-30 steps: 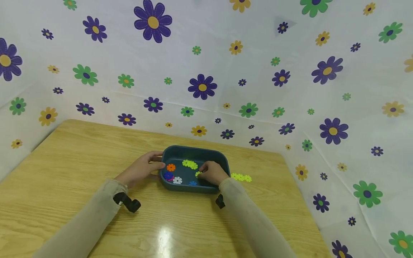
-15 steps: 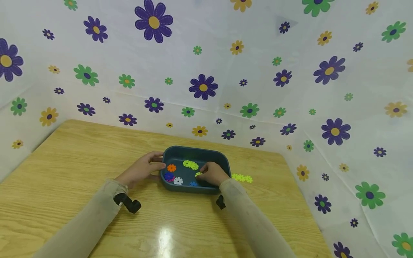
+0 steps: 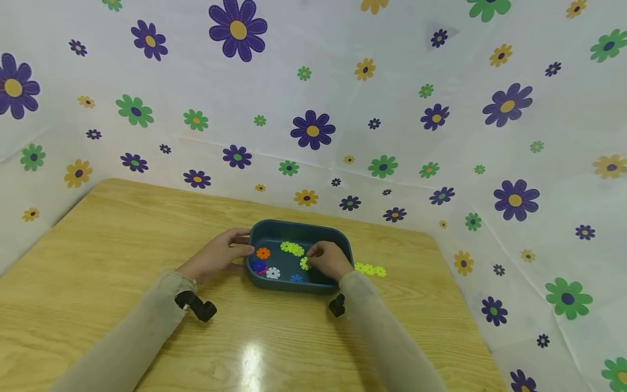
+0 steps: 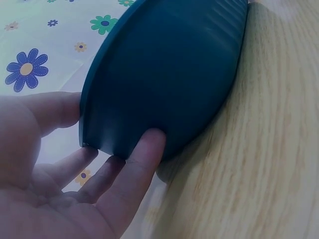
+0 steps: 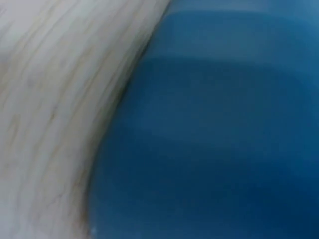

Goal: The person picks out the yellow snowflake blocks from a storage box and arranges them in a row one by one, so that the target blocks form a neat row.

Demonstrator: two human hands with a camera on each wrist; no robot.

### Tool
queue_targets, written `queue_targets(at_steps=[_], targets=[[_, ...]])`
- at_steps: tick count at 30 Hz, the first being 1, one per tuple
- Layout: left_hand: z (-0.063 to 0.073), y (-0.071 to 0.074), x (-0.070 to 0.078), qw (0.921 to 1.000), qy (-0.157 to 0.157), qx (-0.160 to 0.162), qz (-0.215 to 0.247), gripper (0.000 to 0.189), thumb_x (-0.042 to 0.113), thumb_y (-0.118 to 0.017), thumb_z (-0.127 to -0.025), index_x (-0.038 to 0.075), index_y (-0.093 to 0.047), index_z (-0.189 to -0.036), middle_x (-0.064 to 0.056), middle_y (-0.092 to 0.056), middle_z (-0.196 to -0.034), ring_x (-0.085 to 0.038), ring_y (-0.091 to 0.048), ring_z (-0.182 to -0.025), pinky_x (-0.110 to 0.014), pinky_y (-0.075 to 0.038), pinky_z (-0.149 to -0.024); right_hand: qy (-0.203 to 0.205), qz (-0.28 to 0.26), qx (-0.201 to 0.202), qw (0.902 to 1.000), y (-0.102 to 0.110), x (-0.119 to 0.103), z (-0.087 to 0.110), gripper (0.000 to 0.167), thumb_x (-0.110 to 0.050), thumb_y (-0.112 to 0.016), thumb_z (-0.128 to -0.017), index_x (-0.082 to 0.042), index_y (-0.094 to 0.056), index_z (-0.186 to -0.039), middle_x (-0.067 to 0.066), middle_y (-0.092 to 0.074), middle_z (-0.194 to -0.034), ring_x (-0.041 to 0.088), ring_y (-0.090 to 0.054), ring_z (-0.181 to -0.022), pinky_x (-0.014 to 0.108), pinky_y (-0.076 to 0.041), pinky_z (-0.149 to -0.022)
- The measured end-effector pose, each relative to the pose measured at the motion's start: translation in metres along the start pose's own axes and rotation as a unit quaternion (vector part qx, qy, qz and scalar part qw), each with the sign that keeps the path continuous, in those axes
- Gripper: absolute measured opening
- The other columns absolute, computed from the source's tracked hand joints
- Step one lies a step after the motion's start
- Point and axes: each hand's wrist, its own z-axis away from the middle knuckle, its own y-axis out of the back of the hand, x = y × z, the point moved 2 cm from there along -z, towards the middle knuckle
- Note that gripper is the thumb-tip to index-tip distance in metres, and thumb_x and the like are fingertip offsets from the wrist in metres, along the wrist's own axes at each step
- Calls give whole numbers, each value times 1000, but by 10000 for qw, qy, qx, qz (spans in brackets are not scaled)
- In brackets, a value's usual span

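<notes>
A dark teal plastic basin sits on the wooden table. Its left end is held by my left hand; in the left wrist view the fingers press the outer wall and another digit reaches the rim. Inside the basin, my right hand pinches a yellow snowflake disc at its right edge. Around it lie linked yellow discs, an orange disc, a dark blue one over a pink one, a white one and a blue one.
A row of linked yellow discs lies on the table right of the basin. A white flower-printed cloth stands behind and along both sides. The right wrist view shows mostly the basin's blurred outer wall.
The right hand has shifted slightly, so more of the pinched yellow disc shows. The left hand keeps its place at the basin's end. The head view has shifted a little.
</notes>
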Motion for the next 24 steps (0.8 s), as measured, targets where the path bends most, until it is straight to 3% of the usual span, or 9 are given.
queue_targets(at_steps=[5,11,15,20,24], targets=[[-2,0,-1,10000,8,15,30,63,14,-63,-104,4,-34,-159,-28,-38,-152,-42,-59,-124,-48,-61,-92,61,-405,80,9991,2,1,-1,7,-11,-69,-98,-5,-72,-103,7,-72,-96,17,-68,-80,36,-60,-78],[-2,1,-1,10000,-23,0,-12,62,15,-64,-104,5,-35,-158,-28,-39,-152,-41,-58,-125,-49,-61,-93,107,-833,525,9951,7,-2,4,9,-9,-68,-99,-6,-73,-106,7,-72,-99,18,-71,-82,36,-62,-81],[-1,2,0,10000,-24,-4,-76,61,16,-64,-104,5,-37,-158,-27,-40,-151,-41,-58,-124,-48,-61,-93,257,-1298,754,9883,14,-9,10,11,-6,-67,-99,-2,-72,-108,11,-72,-101,26,-73,-86,40,-63,-85],[-1,1,1,10000,-22,-25,-69,60,16,-63,-104,5,-37,-158,-28,-41,-150,-41,-59,-124,-48,-61,-93,253,-1701,826,9816,35,-13,15,15,-8,-66,-100,-2,-70,-113,14,-70,-108,36,-71,-99,50,-59,-96],[-1,0,1,10000,-10,-18,-58,60,15,-63,-105,5,-37,-158,-28,-41,-150,-41,-59,-123,-48,-61,-92,-5,-1814,814,9800,60,-1,20,20,-11,-63,-103,-1,-66,-120,16,-66,-118,34,-69,-106,50,-56,-101]])
